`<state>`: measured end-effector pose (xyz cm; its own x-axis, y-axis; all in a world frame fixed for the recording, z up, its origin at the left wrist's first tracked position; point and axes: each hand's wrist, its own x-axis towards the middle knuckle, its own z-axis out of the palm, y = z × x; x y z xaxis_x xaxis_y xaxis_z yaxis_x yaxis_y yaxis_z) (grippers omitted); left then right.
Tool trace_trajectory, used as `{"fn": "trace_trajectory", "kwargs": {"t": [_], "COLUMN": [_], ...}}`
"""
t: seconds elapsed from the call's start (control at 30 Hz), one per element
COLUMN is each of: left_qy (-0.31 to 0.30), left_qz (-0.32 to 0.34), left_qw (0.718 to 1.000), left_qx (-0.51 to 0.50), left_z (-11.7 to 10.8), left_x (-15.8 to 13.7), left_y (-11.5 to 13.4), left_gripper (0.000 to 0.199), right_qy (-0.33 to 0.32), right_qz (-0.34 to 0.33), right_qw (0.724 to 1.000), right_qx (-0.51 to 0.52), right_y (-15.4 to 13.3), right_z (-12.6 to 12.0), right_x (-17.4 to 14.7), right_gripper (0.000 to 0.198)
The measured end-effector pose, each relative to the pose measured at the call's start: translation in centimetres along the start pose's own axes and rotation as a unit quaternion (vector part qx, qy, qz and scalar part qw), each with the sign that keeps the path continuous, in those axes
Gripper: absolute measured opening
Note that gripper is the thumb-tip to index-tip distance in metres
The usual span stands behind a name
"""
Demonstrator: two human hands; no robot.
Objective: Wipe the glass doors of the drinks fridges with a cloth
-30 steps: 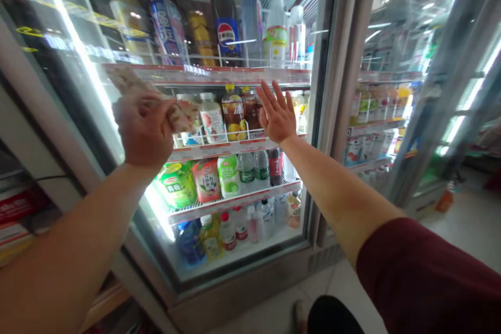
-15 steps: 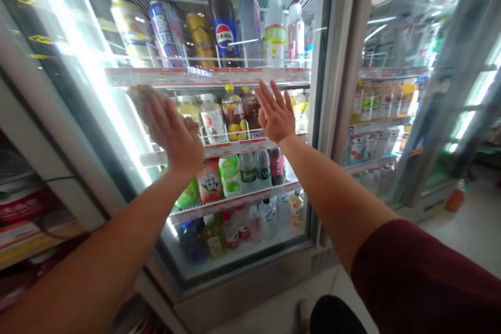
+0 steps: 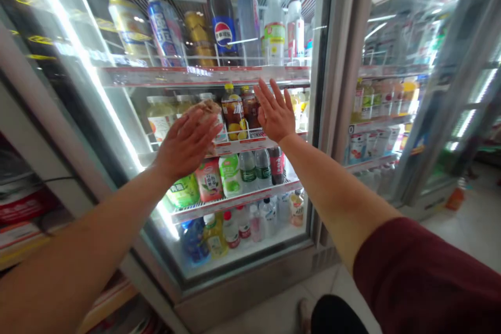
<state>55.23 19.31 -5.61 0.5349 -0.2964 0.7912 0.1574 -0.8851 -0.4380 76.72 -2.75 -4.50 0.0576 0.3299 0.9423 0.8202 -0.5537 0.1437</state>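
Note:
My left hand (image 3: 183,143) presses a crumpled beige cloth (image 3: 210,107) against the glass door (image 3: 323,88) of a drinks fridge. Its fingers lie nearly flat over the cloth and hide most of it. To the right, my right hand (image 3: 277,115) rests on the same glass with fingers outstretched and nothing in it. Behind the glass, between the two hands, stands a tea bottle with a yellow cap (image 3: 232,112). A cola bottle (image 3: 223,26) is on the shelf above.
Lit shelves inside hold several bottles and cans. A second glass-fronted fridge (image 3: 385,109) adjoins on the right. Stocked shelving (image 3: 23,219) stands close on the left. An orange bottle (image 3: 455,197) is on the tiled floor (image 3: 465,240) at the far right.
My left hand has swept right and slightly down across the glass with the cloth, coming closer to my right hand. My right hand has stayed in place.

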Motion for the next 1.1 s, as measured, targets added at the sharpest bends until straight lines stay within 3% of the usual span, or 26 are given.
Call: {"fn": "trace_trajectory", "kwargs": {"t": [0.13,0.2,0.27,0.4,0.47,0.57,0.6,0.67,0.8,1.0,1.1], "left_qy": [0.069,0.086,0.057,-0.07,-0.037,0.088,0.101,0.067,-0.064,0.059,-0.028], "left_qz": [-0.095,-0.105,-0.047,0.133,0.09,-0.072,-0.096,-0.073,0.042,-0.119,-0.001], "left_qw": [0.993,0.99,0.997,0.988,0.995,0.993,0.99,0.995,0.992,0.991,0.998], "left_qx": [0.025,0.025,0.009,-0.039,-0.025,0.021,0.02,-0.018,-0.096,-0.013,-0.055], "left_z": [-1.0,-1.0,-0.3,0.5,0.0,-0.9,-0.9,-0.8,-0.6,-1.3,-0.6], "left_x": [2.3,2.7,2.1,0.9,1.5,3.0,3.3,3.4,3.1,3.5,2.8], "left_y": [-1.4,-1.2,-0.2,1.1,0.6,-0.3,-0.2,0.5,1.5,0.8,1.8], "left_gripper": [0.07,0.069,0.06,0.048,0.05,0.067,0.069,0.062,0.052,0.067,0.054], "right_qy": [0.0,-0.002,0.0,-0.005,-0.015,-0.018,-0.016,-0.01,-0.012,-0.011,-0.005], "right_qz": [-0.001,-0.001,-0.003,0.001,0.005,0.005,0.004,0.002,0.006,0.008,0.007], "right_qw": [1.0,1.0,1.0,1.0,1.0,1.0,1.0,1.0,1.0,0.999,0.999], "right_qx": [-0.008,-0.008,-0.006,-0.001,-0.004,-0.005,-0.001,0.008,0.021,0.037,0.038], "right_y": [0.1,0.2,0.2,0.2,0.1,0.1,0.1,0.1,0.2,0.1,0.1], "right_z": [0.2,0.2,0.3,0.3,0.3,0.2,0.1,0.1,0.2,-0.2,-0.1], "right_x": [0.0,0.0,0.0,0.0,0.0,-0.1,-0.1,-0.1,0.0,0.0,-0.1], "right_gripper": [0.071,0.073,0.074,0.073,0.073,0.073,0.073,0.074,0.075,0.076,0.074]}}
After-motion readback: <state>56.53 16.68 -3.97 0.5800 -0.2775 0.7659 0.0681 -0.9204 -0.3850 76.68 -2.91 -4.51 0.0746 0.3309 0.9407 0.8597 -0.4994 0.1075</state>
